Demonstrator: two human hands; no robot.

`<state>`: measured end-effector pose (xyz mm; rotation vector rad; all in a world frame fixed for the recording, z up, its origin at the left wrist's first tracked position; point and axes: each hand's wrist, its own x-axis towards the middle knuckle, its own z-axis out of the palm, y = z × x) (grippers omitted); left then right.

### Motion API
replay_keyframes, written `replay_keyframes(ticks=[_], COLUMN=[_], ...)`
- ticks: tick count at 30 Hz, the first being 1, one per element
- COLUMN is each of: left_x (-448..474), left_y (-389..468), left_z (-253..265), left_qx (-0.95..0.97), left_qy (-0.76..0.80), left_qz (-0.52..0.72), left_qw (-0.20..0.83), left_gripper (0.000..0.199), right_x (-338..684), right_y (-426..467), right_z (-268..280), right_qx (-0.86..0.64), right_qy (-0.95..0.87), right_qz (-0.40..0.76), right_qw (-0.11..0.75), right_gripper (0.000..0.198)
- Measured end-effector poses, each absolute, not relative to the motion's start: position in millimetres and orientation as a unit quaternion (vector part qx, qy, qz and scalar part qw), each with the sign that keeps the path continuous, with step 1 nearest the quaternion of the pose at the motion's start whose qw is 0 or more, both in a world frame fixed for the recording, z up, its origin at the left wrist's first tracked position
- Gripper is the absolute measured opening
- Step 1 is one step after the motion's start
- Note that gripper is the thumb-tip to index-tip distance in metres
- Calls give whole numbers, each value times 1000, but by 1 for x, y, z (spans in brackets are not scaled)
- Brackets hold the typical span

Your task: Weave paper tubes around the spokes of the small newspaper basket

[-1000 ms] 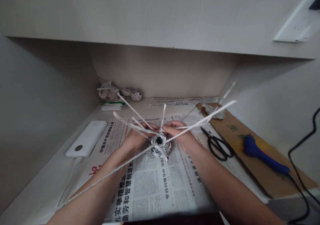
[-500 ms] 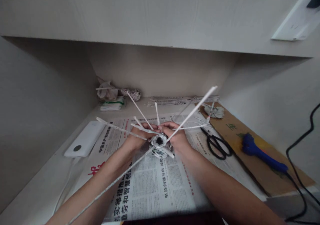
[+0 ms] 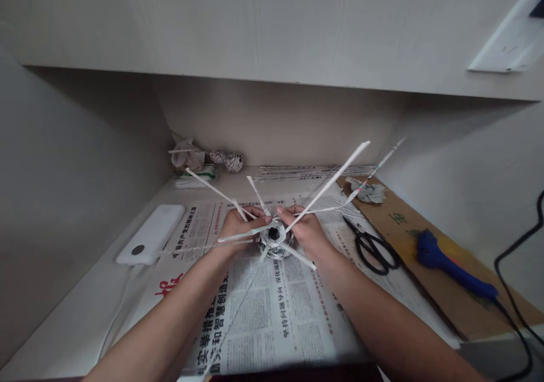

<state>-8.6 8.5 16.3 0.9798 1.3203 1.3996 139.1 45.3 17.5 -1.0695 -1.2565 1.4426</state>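
A small round weaving of rolled newspaper strips (image 3: 276,250) sits in the middle, with a dark hole at its top. Several rolled paper sticks fan out from it, among them a long white paper stick (image 3: 331,183) slanting up to the right. My left hand (image 3: 244,226) is closed round the weaving's left far side, thumb near the rim. On the right far side, my right hand (image 3: 304,229) grips it too, its thumb close to the other thumb. The fingers behind the weaving are partly hidden.
Newspaper sheets (image 3: 255,314) cover the tabletop. Black scissors (image 3: 372,249) and a blue glue gun (image 3: 453,266) on cardboard (image 3: 408,223) lie to the right. At left is a white power bank (image 3: 151,234). Paper sticks (image 3: 297,172) and a woven piece (image 3: 229,160) lie at the back.
The weaving has turned a little between my hands, so its sticks have swung counterclockwise. A left stick now points further down, and the right-hand stick's end stands out further. Both hands still hold it.
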Motion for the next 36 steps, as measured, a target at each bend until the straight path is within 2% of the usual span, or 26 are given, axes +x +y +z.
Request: replay_keyframes(ticks=[3, 10, 15, 20, 22, 25, 29, 36], left_x=[-9, -6, -8, -11, -12, -12, -12, -15], left_y=[9, 8, 8, 9, 9, 7, 6, 10], left_z=[16, 15, 18, 17, 18, 21, 25, 14], left_qx=[405, 405, 413, 455, 462, 474, 502, 482], left_qy=[542, 546, 537, 520, 535, 568, 603, 598], left_qz=[575, 592, 605, 564, 546, 531, 512, 532], left_qw=[460, 433, 419, 452, 449, 413, 350, 357], left_gripper=[34, 33, 30, 34, 30, 22, 26, 14], right_x=[139, 134, 132, 133, 133, 134, 136, 150], right_y=[47, 45, 46, 45, 44, 44, 49, 59], right_z=[15, 13, 11, 10, 11, 10, 9, 16], right_qx=[-416, -426, -407, -408, -409, -416, -411, -471], right_qy=[-517, -440, -408, -458, -484, -497, -501, -541], right_qz=[611, 639, 675, 641, 625, 613, 613, 595], right_qw=[432, 466, 461, 462, 456, 451, 453, 362], right_gripper=[36, 29, 32, 33, 33, 34, 38, 49])
